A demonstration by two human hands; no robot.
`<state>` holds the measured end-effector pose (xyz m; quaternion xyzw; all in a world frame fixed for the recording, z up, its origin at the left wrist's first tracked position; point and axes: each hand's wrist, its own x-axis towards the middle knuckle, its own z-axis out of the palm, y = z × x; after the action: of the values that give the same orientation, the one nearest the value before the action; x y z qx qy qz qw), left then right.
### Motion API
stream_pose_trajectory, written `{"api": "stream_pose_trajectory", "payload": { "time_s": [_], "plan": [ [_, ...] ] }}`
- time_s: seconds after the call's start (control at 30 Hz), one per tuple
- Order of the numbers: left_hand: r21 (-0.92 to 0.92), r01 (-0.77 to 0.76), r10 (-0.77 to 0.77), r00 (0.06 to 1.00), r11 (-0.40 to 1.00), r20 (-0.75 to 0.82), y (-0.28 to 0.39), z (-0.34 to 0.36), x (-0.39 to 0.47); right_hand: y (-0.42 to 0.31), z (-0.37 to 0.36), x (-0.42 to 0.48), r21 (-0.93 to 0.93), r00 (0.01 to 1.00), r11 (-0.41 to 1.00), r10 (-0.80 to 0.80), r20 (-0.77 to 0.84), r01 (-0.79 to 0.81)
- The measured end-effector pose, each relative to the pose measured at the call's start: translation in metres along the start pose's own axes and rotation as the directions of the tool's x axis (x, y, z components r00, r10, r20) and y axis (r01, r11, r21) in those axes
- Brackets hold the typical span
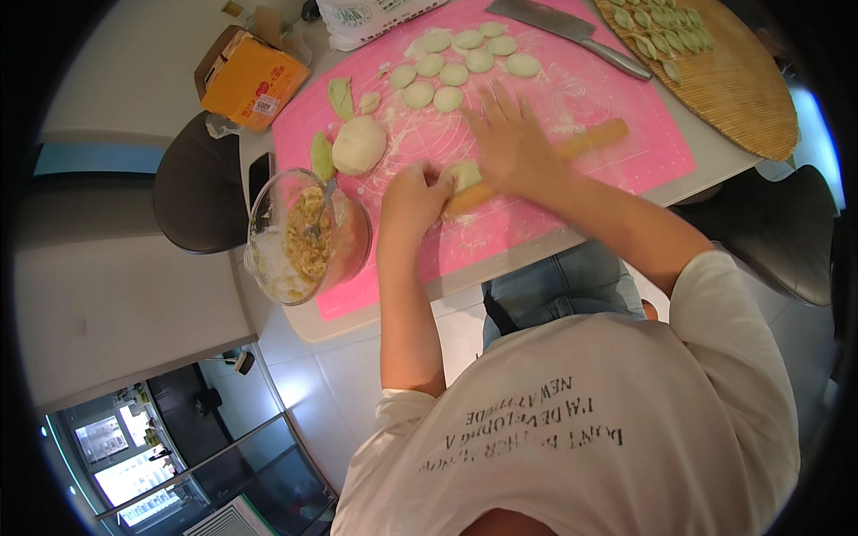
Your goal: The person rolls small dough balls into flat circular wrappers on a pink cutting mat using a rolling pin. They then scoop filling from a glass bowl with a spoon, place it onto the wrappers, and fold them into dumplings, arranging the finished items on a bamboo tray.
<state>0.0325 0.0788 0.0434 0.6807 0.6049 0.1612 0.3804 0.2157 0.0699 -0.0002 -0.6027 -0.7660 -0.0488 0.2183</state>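
My left hand [415, 201] pinches the left edge of a small dough wrapper [464, 173] on the pink silicone mat [509, 234]. A wooden rolling pin [593, 139] lies slantwise, its near end at the wrapper's lower edge. My right hand [516, 151] rests palm down over the middle of the pin, fingers spread towards the far side; the palm hides that stretch of wood. Beyond my hands lie several flattened dough rounds [454, 74] dusted with flour. A large lump of dough [359, 145] sits to the left, beside greenish dough strips [322, 155].
Left, a glass bowl [365, 234] holds filling and a spoon [314, 230], near a phone [260, 177]. An orange box [255, 87] and flour bag [375, 20] stand behind. A cleaver [549, 21] lies far right, beside a woven tray [744, 100] bearing shaped dumplings [660, 30].
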Motion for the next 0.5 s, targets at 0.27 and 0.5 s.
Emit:
{"api": "stream_pose_trajectory", "payload": {
  "time_s": [0.27,0.5],
  "plan": [
    [0.08,-0.217,0.217,0.976,0.973,-0.001,-0.016,0.011,0.014,-0.018,-0.01,-0.038,0.094,0.995,0.996,0.018,-0.098,-0.008],
    [-0.901,0.029,-0.117,0.993,0.433,-0.024,-0.014,0.016,0.0,0.016,-0.048,-0.083,0.248,0.965,0.937,-0.261,0.026,0.247]
  ]
}}
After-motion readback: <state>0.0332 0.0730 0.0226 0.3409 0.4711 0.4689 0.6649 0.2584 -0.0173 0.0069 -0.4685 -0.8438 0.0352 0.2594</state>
